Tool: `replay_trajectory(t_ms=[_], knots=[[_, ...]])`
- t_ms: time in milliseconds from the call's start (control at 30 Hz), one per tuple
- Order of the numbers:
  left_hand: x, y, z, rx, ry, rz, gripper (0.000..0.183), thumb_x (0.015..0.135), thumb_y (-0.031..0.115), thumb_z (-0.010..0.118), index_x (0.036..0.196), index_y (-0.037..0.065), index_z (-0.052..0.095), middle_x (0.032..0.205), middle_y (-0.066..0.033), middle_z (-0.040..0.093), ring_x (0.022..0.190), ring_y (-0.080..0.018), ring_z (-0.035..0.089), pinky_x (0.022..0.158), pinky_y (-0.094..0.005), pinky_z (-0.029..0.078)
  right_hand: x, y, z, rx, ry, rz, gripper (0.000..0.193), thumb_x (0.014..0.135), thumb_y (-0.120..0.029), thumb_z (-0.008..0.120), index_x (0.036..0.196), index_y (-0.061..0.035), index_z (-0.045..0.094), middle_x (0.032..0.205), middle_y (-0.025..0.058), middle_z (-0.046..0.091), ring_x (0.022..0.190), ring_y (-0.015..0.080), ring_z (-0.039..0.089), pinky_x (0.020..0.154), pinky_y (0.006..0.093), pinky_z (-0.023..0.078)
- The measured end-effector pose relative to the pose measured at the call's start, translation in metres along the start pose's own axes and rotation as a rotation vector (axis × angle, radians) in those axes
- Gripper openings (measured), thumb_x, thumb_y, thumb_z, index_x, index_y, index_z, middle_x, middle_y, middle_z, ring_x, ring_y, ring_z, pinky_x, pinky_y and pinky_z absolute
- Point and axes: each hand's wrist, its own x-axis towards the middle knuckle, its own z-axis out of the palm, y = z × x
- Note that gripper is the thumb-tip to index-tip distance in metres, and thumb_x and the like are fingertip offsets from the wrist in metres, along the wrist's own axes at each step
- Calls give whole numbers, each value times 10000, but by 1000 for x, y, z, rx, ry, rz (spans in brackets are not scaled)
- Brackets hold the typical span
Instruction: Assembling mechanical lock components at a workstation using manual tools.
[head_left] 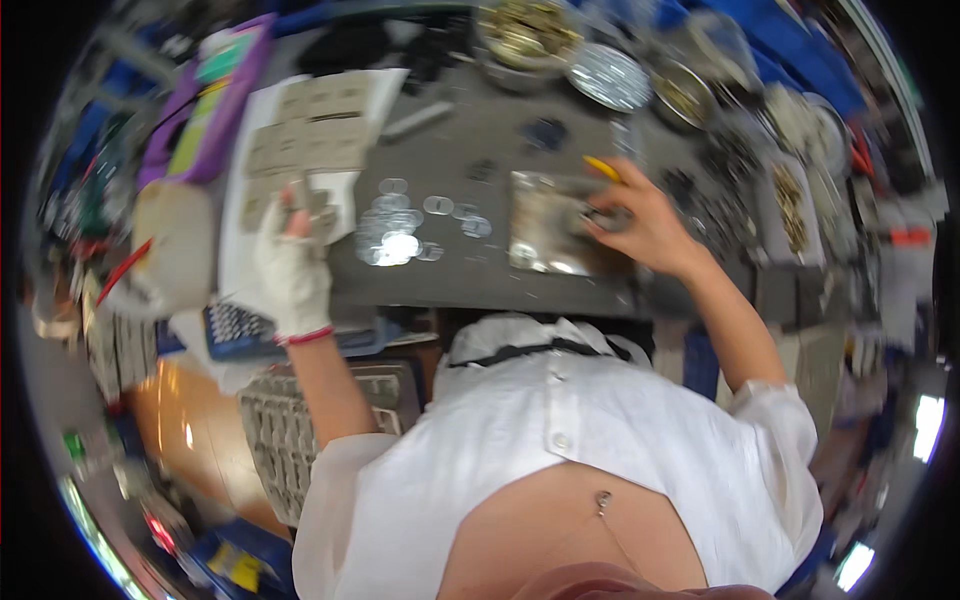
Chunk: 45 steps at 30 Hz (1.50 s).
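The shiny metal tray (545, 232) looks stiff and slippery, so we would grip its rim, while our right hand (640, 225) seemingly pinches a small part and the gloved left hand (290, 265) pinches a card piece (318, 205).

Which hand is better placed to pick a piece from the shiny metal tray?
Right. The right hand already rests on the metal tray; the gloved left hand is over at the card sheets.
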Motion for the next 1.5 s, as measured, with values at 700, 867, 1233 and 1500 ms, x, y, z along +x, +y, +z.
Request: replay_trajectory(t_ms=[700, 867, 1233, 1500], knots=[[-68, -61, 145, -355, -507, -616, 441, 959, 289, 500, 1305, 27, 425, 1211, -237, 543, 1012, -382, 619, 812, -507, 559, -31, 0, 25, 90, 231, 67, 360, 690, 9, 719, 1043, -37, 667, 1308, 94, 503, 1166, 296, 533, 880, 356, 493], [-78, -71, 158, -260, -532, -576, 482, 933, 228, 538, 1334, 6, 388, 1245, -207, 522, 1080, -327, 587, 882, -453, 536, -36, -1, 29, -12, 266, 96, 367, 724, -57, 742, 1082, -57, 658, 1317, 112, 493, 1115, 291, 570, 841, 360, 506], [-73, -65, 153, -328, -535, -620, 570, 909, 235, 558, 1368, -23, 339, 1231, -225, 512, 1014, -363, 612, 847, -461, 546, -1, -42, -20, 807, 573, 9, 454, 891, -270, 620, 1225, 23, 523, 1051, 130, 577, 775, 148, 555, 683, 287, 466], [-73, -68, 154, -306, -562, -672, 582, 890, 242, 601, 1366, 3, 366, 1224, -211, 517, 981, -342, 618, 798, -449, 556, 13, -27, 7, 1103, 493, -18, 239, 945, -200, 582, 1111, -30, 607, 792, 14, 605, 659, 38, 528, 589, 186, 444]])
